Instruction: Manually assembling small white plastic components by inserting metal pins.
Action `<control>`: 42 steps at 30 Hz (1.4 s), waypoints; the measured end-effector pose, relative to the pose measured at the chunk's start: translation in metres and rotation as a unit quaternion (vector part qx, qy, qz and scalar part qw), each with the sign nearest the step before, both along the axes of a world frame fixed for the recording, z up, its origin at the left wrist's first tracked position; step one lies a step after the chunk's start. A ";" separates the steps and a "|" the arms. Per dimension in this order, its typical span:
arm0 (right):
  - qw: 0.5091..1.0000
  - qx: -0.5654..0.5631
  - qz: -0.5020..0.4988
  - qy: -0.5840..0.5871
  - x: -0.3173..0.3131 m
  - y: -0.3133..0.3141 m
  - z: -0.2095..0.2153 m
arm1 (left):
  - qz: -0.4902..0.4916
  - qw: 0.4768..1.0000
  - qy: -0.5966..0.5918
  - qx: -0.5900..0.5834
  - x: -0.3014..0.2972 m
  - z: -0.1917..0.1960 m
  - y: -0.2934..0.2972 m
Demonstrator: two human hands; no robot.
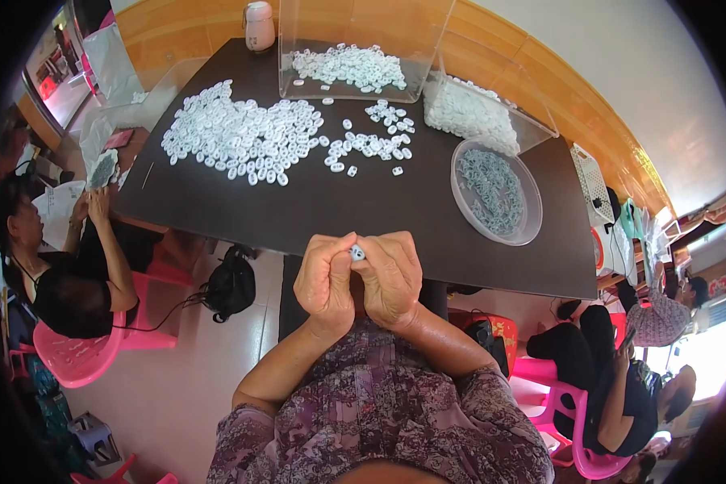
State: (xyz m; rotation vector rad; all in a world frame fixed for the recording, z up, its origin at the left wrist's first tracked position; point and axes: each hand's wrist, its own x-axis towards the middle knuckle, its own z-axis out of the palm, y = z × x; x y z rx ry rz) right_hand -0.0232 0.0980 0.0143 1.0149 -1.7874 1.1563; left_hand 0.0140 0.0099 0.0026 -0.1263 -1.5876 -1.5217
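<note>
My left hand (324,281) and my right hand (392,279) meet in front of my chest, just off the near edge of the dark table (298,211). Thumbs and fingers of both are closed in a pinch around one small white plastic piece with dark holes (357,253). Most of that piece is hidden by the fingertips. A big heap of similar white oval two-hole pieces (238,133) lies on the left of the table. A smaller scatter of white pieces (371,146) is spread across the middle.
A clear bin (343,89) holding white pieces stands at the back, beside another clear box (532,121) with a full bag. A round tub (532,222) of tiny grey-blue parts sits at right. A pink bottle (259,28) stands behind. People sit on pink chairs (85,355) at both sides.
</note>
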 end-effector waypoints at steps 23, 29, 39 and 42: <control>0.951 0.069 -0.286 -0.092 -0.248 0.133 0.099 | 0.100 0.791 -0.009 -0.603 -0.149 -0.031 -0.048; 0.911 0.199 -0.350 -0.086 -0.311 0.167 0.086 | 0.062 0.778 -0.046 -0.623 -0.148 -0.023 -0.037; 0.930 0.225 -0.271 0.107 -0.281 0.160 0.091 | -0.025 0.866 -0.164 -0.471 -0.140 -0.021 -0.025; 0.954 0.209 -0.190 0.102 -0.247 0.151 0.103 | -0.007 0.872 -0.175 -0.456 -0.129 -0.016 -0.016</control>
